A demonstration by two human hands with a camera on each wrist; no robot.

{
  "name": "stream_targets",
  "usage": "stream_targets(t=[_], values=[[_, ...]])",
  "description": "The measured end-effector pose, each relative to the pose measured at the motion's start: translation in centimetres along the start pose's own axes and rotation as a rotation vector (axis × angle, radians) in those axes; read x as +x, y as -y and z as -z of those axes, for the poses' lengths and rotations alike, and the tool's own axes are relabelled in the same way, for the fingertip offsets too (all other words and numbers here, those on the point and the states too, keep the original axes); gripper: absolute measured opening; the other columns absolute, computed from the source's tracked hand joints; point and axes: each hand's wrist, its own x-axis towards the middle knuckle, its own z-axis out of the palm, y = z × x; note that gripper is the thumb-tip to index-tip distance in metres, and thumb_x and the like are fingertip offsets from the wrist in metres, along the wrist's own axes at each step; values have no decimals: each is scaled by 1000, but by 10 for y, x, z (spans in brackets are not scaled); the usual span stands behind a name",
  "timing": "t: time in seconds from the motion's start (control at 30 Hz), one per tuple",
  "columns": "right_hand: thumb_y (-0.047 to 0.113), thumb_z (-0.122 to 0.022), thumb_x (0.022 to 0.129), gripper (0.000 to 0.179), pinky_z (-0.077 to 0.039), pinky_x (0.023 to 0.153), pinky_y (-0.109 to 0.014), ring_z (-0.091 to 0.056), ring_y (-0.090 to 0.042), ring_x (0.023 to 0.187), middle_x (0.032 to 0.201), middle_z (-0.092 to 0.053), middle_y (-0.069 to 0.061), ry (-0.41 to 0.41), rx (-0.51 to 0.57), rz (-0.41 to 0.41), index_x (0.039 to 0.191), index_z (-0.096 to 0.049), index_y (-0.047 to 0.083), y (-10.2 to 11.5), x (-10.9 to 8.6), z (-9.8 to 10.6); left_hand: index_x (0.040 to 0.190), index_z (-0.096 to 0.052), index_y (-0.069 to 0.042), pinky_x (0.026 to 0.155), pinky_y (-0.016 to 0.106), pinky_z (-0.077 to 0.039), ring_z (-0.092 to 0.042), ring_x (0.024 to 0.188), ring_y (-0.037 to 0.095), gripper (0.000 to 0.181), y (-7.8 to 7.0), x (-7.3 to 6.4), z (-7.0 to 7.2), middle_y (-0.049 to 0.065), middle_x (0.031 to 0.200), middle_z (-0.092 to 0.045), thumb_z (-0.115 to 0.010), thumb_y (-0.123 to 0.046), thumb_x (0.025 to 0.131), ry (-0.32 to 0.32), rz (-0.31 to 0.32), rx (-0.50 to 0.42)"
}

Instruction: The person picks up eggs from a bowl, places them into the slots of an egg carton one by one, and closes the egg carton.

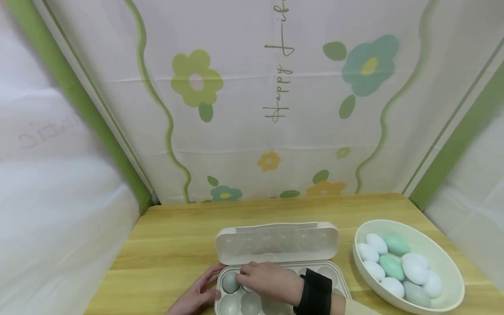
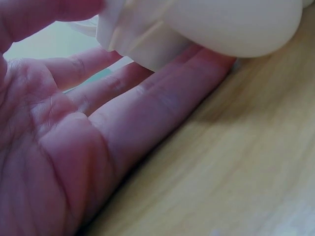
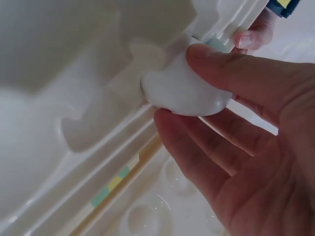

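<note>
Backdrop: white cloth (image 1: 236,144) printed with flowers and green wavy lines, behind a tabletop (image 1: 177,236) with yellow wood grain.
White egg: smooth and rounded, at a cup of the egg box (image 1: 327,274); the right wrist view shows this white egg (image 3: 189,88) plainly, while the head view mostly hides it behind the hand.
Right hand (image 1: 271,282): above the egg box, thumb and fingers pinching the white egg; black band (image 1: 315,292) at its wrist.
Grey-blue egg (image 1: 230,283): in the egg box's far-left cup.
Left hand (image 1: 197,291): at the egg box's left end, fingers extended and touching it, thumb apart; only the left wrist view shows the palm and bulging cup undersides.
Lid (image 1: 275,249): pale plastic, raised behind the egg box.
Bowl (image 1: 450,288): cream, oval, right of the egg box, holding white, mint-green and grey eggs.
</note>
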Motion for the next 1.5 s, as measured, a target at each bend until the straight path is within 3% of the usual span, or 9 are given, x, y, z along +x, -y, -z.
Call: stream_targets(t=[0.23,0.5,0.67,0.9,1.03,1.23,1.4,1.5], values=[[11,-63,83,30,-42,65,-8,-48,1,80,96,-57,10,-25,28,9,108,-51,20,0,0,-5,144,-19,-10,92,41,-46,-46,119,27,52,3,-4,0,21,147,-25,-41,-8,97,-5,-3,-29],[10,-62,84,31,-45,73,-9,-49,3,84,102,-59,9,-12,149,-2,112,-52,20,-2,-3,-8,144,-19,-12,85,47,-49,-51,112,35,52,5,-6,-4,17,144,-31,-39,-6,97,15,-5,-86],[11,-59,85,30,-44,76,-9,-49,3,87,107,-59,8,-23,200,-17,113,-53,20,-1,-4,-9,144,-17,-9,82,46,-51,-54,107,37,52,5,-7,-3,16,143,-33,-39,-6,97,32,-10,-64],[9,-58,86,30,-46,79,-11,-53,-2,100,118,-58,1,-92,169,3,115,-52,16,4,-11,-5,143,-13,-5,83,41,-51,-55,108,34,55,7,-5,-1,11,141,-35,-38,0,95,85,-60,-61],[9,-62,84,33,-44,73,-9,-53,0,92,113,-58,4,-138,150,9,114,-51,16,7,-18,2,142,-10,-1,83,39,-51,-56,107,32,56,8,-4,-2,8,140,-38,-38,2,94,107,-99,-55],[14,-68,79,44,-44,74,-12,-53,-2,95,116,-55,7,-154,116,-12,118,-49,19,11,-36,20,142,-13,-2,82,39,-51,-56,106,30,57,9,-4,-1,6,139,-39,-40,1,93,92,-113,-19],[13,-67,79,41,-42,72,-13,-50,-3,88,107,-56,9,-198,60,-12,115,-50,20,13,-53,31,142,-16,-4,82,41,-51,-56,106,30,56,10,-4,2,3,138,-41,-41,2,92,85,-119,-14],[10,-67,78,37,-41,71,-12,-50,-1,84,101,-58,11,-222,79,-10,111,-53,20,13,-63,35,142,-16,-3,83,41,-51,-55,107,29,57,10,-3,2,4,138,-42,-41,2,92,91,-131,-9]])
